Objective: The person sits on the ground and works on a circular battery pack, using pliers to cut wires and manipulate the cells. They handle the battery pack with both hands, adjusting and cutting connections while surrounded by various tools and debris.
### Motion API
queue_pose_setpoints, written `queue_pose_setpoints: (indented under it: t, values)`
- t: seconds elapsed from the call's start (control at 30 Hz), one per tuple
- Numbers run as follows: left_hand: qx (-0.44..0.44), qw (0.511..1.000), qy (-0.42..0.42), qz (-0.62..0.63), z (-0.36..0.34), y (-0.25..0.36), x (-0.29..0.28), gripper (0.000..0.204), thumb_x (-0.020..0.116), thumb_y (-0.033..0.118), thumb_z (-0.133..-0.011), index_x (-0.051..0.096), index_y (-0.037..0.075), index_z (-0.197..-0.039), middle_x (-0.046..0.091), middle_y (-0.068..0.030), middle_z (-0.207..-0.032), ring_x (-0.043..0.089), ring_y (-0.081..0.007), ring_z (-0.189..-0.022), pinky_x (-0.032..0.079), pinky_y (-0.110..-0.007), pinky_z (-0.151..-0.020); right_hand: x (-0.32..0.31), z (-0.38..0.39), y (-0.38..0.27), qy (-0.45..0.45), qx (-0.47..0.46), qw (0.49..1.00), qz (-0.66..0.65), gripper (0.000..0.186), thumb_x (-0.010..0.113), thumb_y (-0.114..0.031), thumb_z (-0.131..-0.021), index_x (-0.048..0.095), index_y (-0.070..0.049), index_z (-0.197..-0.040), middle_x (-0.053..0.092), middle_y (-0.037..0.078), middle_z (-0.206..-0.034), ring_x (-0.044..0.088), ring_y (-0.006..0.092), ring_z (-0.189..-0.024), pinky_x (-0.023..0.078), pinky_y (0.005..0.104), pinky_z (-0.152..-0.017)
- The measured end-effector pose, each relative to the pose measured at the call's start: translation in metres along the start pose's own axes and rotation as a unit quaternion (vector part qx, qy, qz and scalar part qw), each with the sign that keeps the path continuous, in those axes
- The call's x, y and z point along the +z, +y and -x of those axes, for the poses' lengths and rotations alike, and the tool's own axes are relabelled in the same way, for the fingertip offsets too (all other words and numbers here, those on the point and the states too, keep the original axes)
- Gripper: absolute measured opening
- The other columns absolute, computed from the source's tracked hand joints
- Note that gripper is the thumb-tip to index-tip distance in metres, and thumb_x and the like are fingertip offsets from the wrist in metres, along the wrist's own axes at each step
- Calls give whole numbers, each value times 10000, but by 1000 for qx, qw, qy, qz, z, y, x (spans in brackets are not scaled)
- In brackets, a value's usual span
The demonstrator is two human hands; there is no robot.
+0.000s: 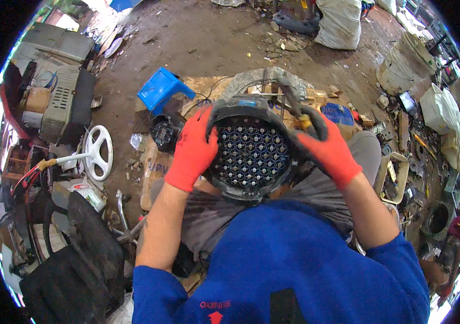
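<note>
A round black LED stage light (249, 156) rests upright between my knees, its face of several small LEDs turned up toward me. My left hand (195, 146), in a red glove with a dark grip side, is closed on the light's left rim. At its right rim my right hand (324, 146), gloved the same way, is closed round a dark tool with a yellowish handle (304, 123). The tool's far end is blurred by motion, so its exact kind is unclear. Behind the light lies a grey stone-like slab (289, 79).
A smaller dark round part with wires (163, 132) lies left of the light, beside a blue plastic stool (164, 90). Flattened cardboard (203, 85) covers the ground. A white steering wheel (99, 153) lies left; a cream tray of scraps (392, 178) stands right. Another person's arm (459, 248) shows far right.
</note>
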State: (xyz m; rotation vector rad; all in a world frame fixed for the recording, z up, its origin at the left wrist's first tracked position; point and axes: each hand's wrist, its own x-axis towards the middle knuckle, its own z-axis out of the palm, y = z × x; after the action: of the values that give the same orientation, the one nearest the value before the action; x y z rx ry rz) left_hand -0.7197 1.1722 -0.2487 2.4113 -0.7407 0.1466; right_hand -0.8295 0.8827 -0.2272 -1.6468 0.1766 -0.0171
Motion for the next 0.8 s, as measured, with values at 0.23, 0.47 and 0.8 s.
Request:
queue_pose_setpoints:
  t: [0.23, 0.47, 0.8]
  values:
    - [-41, 990, 59, -122, 31, 46, 16, 575, 615, 100, -880, 498, 38, -1440, 508, -244, -1424, 550, -443, -1208, 468, -488, -1033, -83, 97, 2, -56, 271, 960, 44, 678, 717, -33, -868, 468, -27, -1498, 604, 61, -1332, 575, 163, -1153, 518, 320, -935]
    - [-7, 991, 57, -120, 28, 70, 31, 634, 631, 120, -860, 475, 52, -1471, 449, -245, -1484, 494, -483, -1271, 445, -533, -1049, -88, 104, -35, -112, 407, 903, 86, 569, 715, -52, -916, 529, -39, -1453, 679, 52, -1251, 628, 116, -1048, 532, 300, -889]
    - [-23, 999, 37, -19, 24, 80, 40, 613, 635, 123, -869, 485, 62, -1460, 443, -246, -1490, 497, -489, -1282, 459, -521, -1053, -91, 115, -19, -176, 406, 897, 25, 397, 657, -103, -962, 592, -11, -1343, 706, 23, -1082, 660, 130, -945, 534, 299, -849]
